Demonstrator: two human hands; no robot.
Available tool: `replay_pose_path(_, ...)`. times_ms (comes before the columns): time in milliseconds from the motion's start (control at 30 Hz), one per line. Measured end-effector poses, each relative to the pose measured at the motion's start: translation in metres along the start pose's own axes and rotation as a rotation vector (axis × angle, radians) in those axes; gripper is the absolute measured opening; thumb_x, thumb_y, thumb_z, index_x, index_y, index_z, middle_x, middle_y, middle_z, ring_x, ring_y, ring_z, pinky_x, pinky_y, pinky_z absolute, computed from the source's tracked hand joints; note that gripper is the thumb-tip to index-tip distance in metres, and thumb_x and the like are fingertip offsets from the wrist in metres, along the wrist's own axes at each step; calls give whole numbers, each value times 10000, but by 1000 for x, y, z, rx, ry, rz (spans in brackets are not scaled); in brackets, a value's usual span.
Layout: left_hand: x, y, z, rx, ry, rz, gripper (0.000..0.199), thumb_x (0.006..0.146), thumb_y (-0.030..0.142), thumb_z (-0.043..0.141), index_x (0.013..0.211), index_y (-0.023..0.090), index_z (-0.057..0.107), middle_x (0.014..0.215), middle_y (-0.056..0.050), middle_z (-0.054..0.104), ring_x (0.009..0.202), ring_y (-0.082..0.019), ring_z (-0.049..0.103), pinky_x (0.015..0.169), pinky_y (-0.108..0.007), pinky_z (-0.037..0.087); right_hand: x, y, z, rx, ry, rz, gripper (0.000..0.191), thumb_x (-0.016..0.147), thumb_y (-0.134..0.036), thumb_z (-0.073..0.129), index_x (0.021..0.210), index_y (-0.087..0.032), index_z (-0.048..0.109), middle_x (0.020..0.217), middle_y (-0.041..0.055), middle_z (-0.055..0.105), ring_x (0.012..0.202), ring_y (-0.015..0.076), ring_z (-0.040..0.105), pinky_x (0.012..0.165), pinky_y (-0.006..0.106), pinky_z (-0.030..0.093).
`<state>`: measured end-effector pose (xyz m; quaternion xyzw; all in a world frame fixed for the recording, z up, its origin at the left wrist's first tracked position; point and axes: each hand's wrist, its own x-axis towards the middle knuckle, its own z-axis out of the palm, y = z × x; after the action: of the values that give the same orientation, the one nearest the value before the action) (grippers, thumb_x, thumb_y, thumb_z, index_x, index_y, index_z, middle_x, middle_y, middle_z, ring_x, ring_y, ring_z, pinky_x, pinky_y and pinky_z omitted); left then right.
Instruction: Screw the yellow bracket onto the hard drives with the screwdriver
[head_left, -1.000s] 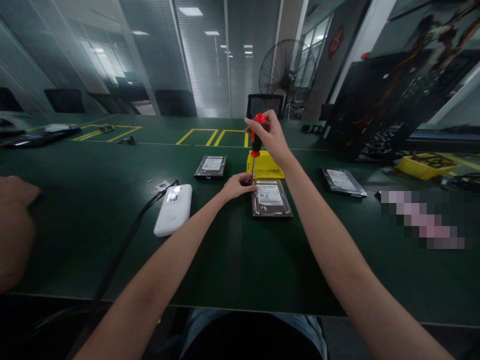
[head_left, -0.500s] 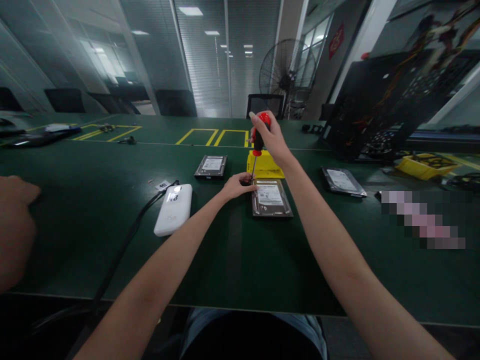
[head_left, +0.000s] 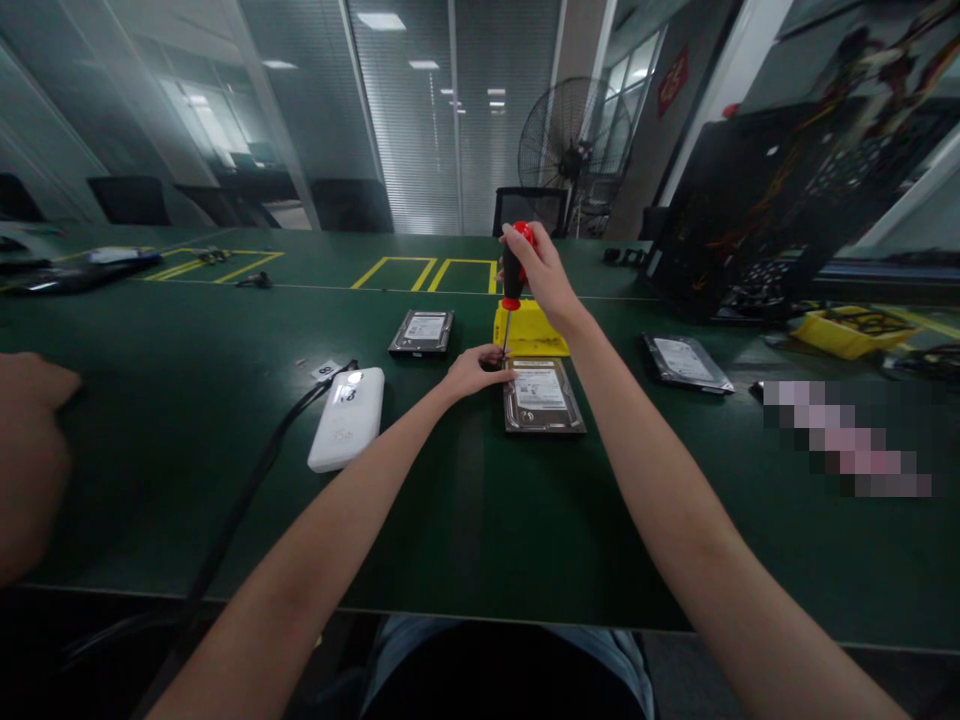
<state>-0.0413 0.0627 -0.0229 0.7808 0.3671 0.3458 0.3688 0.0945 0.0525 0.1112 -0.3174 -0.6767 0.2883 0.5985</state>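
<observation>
My right hand (head_left: 541,262) is wrapped round the handle of a red and black screwdriver (head_left: 511,290), which stands nearly upright. Its tip points down at the far left corner of a hard drive (head_left: 541,398) that lies label up. My left hand (head_left: 477,370) has its fingers bent at that same corner, the thumb on the drive's edge; what its fingertips pinch, if anything, is too small to make out. Just behind the drive is a yellow tray (head_left: 531,330).
A second hard drive (head_left: 424,332) and a white power bank (head_left: 348,420) with a black cable lie to the left. Another person's arm (head_left: 34,450) rests at far left. To the right are a third drive (head_left: 684,362), a yellow bin (head_left: 847,334) and a black computer case (head_left: 735,220).
The screwdriver's handle has tilted slightly to the left, and my right hand has shifted a little with it. My left hand and the drive look the same.
</observation>
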Motion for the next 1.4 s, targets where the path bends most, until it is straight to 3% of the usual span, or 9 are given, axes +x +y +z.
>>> replay_pose_path(267,0,0,-1,2,-10,-1,605,633,447,700,1131,127,579,1110,-133,616,950,-209,586,855,-380,450,-2,-4,0,7,-9,-9,420,721,-567,566,817,-233,331,775,12,540,640,116,561,670,311,505)
replay_pose_path(467,-1,3,-1,-9,-11,-3,596,635,442,701,1125,125,583,1102,-130,620,946,-207,587,858,-374,447,-2,2,2,-5,-31,-25,427,750,-617,488,885,-250,317,672,-37,488,551,101,519,614,307,495)
replay_pose_path(800,1,-3,-1,10,-11,4,612,633,474,696,1125,129,581,1097,-124,618,947,-209,582,865,-382,447,2,11,0,124,-34,38,401,816,-618,361,969,-248,378,709,-19,456,658,115,572,695,344,505)
replay_pose_path(1000,2,-5,1,-3,4,11,616,629,467,702,1123,120,582,1081,-127,624,933,-204,585,861,-377,451,2,8,1,50,-27,26,349,821,-558,427,932,-238,347,757,-7,475,584,94,532,653,310,511)
replay_pose_path(1133,2,-4,1,-4,-1,13,620,630,467,701,1131,124,579,1098,-128,619,937,-206,586,855,-376,455,2,7,1,-13,16,-24,444,737,-599,521,878,-234,311,807,2,502,595,98,540,635,314,512)
replay_pose_path(1400,0,-1,0,-8,-1,15,603,633,457,701,1121,121,585,1089,-128,621,932,-205,587,846,-371,459,-1,7,2,26,28,8,510,709,-605,549,911,-246,248,673,-49,480,536,85,529,570,272,497)
